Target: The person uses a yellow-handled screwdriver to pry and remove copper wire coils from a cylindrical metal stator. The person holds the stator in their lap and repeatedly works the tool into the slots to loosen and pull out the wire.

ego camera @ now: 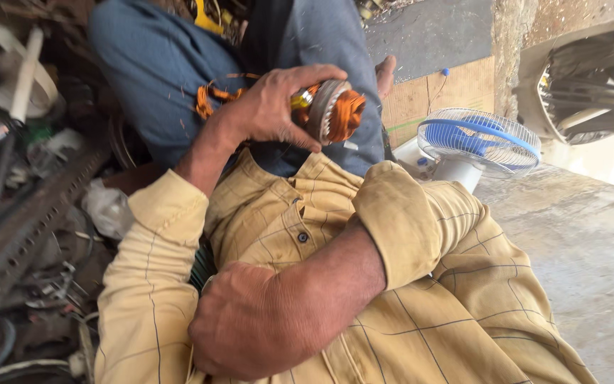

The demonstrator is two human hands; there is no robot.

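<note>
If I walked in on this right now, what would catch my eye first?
Probably the round motor winding, ringed in bright orange copper wire, gripped in the left hand above the person's lap at top centre. Next, the small white table fan with blue blades, standing on the floor to the right. The right hand lies bent back against the yellow checked shirt; its fingers are hidden.

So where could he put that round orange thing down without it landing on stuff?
The bare concrete floor right of the white-and-blue fan is free, and so is the grey patch above the cardboard. The scrap pile is crowded. One hand holds the motor winding.
</note>
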